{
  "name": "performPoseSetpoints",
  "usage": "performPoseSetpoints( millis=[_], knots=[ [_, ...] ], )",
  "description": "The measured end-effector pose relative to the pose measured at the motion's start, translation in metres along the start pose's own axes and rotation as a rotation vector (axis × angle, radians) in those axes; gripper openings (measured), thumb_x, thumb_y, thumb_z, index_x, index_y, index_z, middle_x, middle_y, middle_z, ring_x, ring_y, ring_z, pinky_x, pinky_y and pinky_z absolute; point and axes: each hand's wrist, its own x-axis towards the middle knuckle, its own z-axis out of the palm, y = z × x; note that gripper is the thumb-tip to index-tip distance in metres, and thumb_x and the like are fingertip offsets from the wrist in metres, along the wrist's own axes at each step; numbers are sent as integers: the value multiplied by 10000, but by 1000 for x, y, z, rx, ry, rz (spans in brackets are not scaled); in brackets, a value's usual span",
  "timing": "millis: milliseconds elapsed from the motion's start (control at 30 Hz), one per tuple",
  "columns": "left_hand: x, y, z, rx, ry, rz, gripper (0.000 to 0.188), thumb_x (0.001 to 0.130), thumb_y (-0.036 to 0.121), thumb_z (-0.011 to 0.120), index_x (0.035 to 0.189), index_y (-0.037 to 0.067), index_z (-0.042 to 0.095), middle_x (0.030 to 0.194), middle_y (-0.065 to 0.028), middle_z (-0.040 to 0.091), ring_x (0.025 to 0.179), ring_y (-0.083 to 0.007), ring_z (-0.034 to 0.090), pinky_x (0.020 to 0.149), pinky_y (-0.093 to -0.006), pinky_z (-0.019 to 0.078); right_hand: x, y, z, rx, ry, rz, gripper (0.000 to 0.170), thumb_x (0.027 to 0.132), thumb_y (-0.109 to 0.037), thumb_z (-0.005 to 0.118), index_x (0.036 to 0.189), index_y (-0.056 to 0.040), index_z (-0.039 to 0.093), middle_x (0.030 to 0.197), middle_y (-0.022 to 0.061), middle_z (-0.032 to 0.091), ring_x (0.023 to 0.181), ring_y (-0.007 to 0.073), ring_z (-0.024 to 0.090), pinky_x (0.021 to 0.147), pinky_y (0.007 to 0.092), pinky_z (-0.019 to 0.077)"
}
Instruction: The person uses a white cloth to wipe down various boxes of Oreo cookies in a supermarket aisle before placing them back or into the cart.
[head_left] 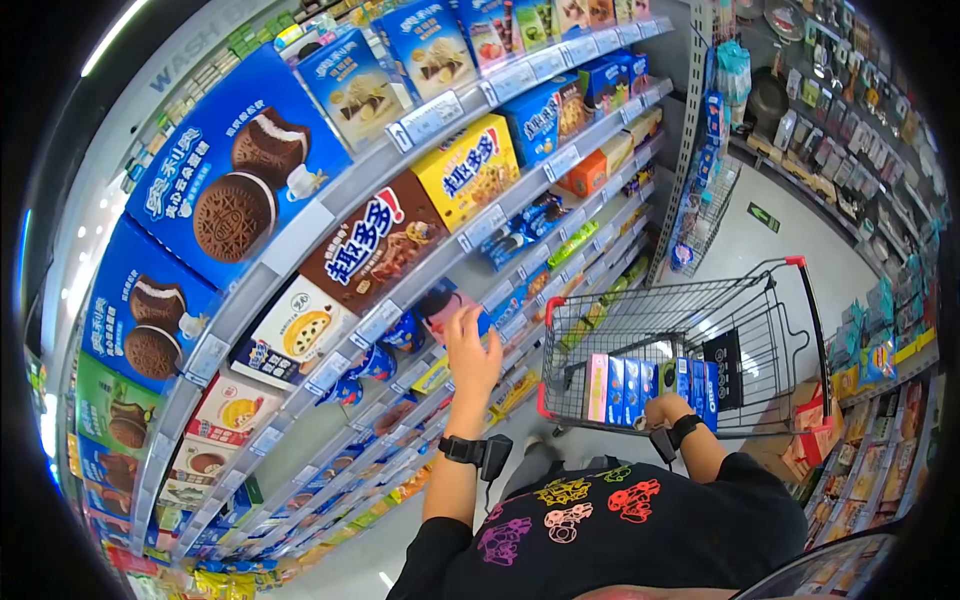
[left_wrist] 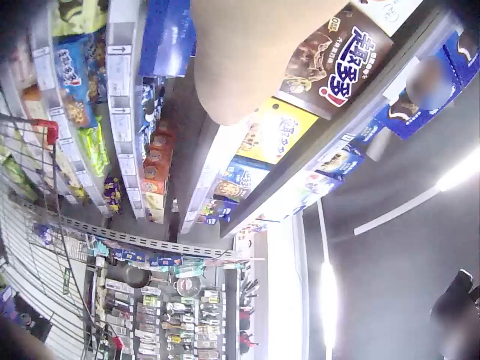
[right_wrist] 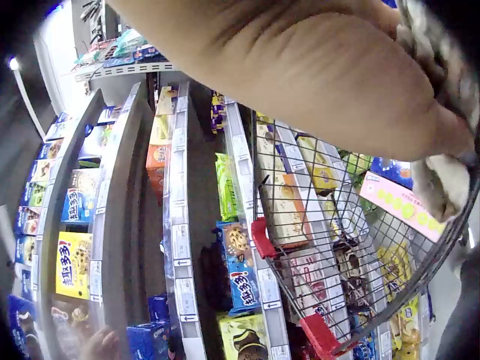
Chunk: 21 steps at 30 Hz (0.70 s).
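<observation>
The left hand [head_left: 472,350] is raised to a grey metal shelf of packaged biscuits, beside a glossy blue cardboard box [left_wrist: 169,37]. That box lies right at the fingers: in the head view a patch of blue shows between the thumb and the fingers, and in the left wrist view the box is next to the hand. The fingers and thumb stand somewhat apart, but whether they pinch the box or only come close to it, I cannot tell.

Round shiny blue packets [head_left: 374,362] sit on the same side, near the left forearm. Above the left hand are a large brown box with white lettering [head_left: 372,243] and a bright yellow box [head_left: 468,165].

The right hand [head_left: 668,408] is low, at the near side of a black wire shopping cart with red corner caps [head_left: 800,345], well apart from the left hand. Just beside it, a row of upright blue boxes [head_left: 630,392] stands in the cart, with a pink-sided cardboard box [right_wrist: 401,202] at the row's left end. The right fingers are mostly hidden and blurred; I cannot tell whether they hold the cart rim, a box or nothing.

A black wristband [head_left: 462,450] circles the left wrist.
</observation>
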Motion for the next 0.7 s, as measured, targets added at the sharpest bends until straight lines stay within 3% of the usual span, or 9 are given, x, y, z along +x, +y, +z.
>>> performPoseSetpoints(
  millis=[100, 133, 167, 300, 333, 433, 533, 600, 700],
  knots=[
    [23, -38, 8, -105, 71, -42, 384, 730, 93, 555, 1091, -6, 475, 1136, -211, 442, 1052, -356, 427, 900, -414, 341, 38, -5, -64, 362, -164, -118, 355, 665, -359, 557, 731, -20, 638, 747, 157, 615, 649, 283, 573, 569, 390, 430],
    [26, -50, 11, -132, 8, -89, 421, 738, 121, 561, 1121, -16, 451, 1152, -232, 425, 1062, -376, 419, 909, -419, 335, 54, -11, -76, 352, -24, -111, 395, 701, -414, 523, 712, -33, 627, 677, 129, 594, 587, 236, 530, 537, 395, 395],
    [30, -62, 15, -121, -50, -100, 453, 732, 158, 573, 1129, -19, 445, 1192, -250, 383, 1088, -403, 385, 922, -448, 313, 65, -6, -93, 343, 72, -114, 400, 743, -405, 517, 783, -22, 622, 734, 99, 614, 614, 192, 540, 554, 368, 410],
    [41, -80, 24, 140, -327, -205, 737, 721, 347, 602, 1275, -22, 286, 1313, -337, 156, 1210, -483, 170, 1006, -475, 185, 34, -60, -197, 1383, 181, -498, 341, 799, -179, 539, 1075, 20, 510, 990, 88, 588, 822, 149, 578, 701, 276, 474],
    [44, -81, 26, 125, -343, -254, 756, 712, 347, 606, 1281, -21, 270, 1299, -344, 182, 1197, -502, 175, 1005, -486, 174, 36, -69, -221, 1452, 158, -611, 362, 817, -129, 522, 1146, 6, 458, 1025, 74, 576, 884, 148, 572, 770, 265, 466],
    [57, -101, 38, 27, -330, -336, 770, 713, 386, 602, 1283, -14, 274, 1274, -341, 261, 1197, -482, 214, 1010, -457, 180, 34, -98, -278, 1360, 326, -828, 577, 801, -57, 505, 1317, -56, 247, 1144, 78, 487, 1017, 162, 489, 881, 289, 391],
    [72, -117, 35, -200, -306, -394, 618, 779, 389, 538, 1238, 7, 381, 1275, -255, 354, 1213, -360, 300, 1015, -378, 209, 11, -144, -315, 1272, 617, -951, 665, 783, -42, 512, 1351, -83, 168, 1161, 75, 464, 1022, 152, 461, 902, 280, 356],
    [81, -113, 28, -359, -332, -510, 529, 829, 366, 474, 1228, 25, 408, 1282, -209, 372, 1213, -341, 308, 1016, -367, 211, 25, -160, -328, 1336, 607, -907, 693, 752, -49, 532, 1349, -91, 181, 1129, 62, 477, 965, 133, 468, 842, 252, 386],
    [82, -147, 47, -86, -245, -195, 457, 895, 341, 364, 1261, 68, 386, 1310, -147, 363, 1225, -322, 290, 1024, -384, 191, 52, -178, -339, 1359, 521, -956, 650, 749, -58, 541, 1325, -79, 240, 1140, 60, 480, 982, 132, 481, 813, 244, 410]
  ],
)
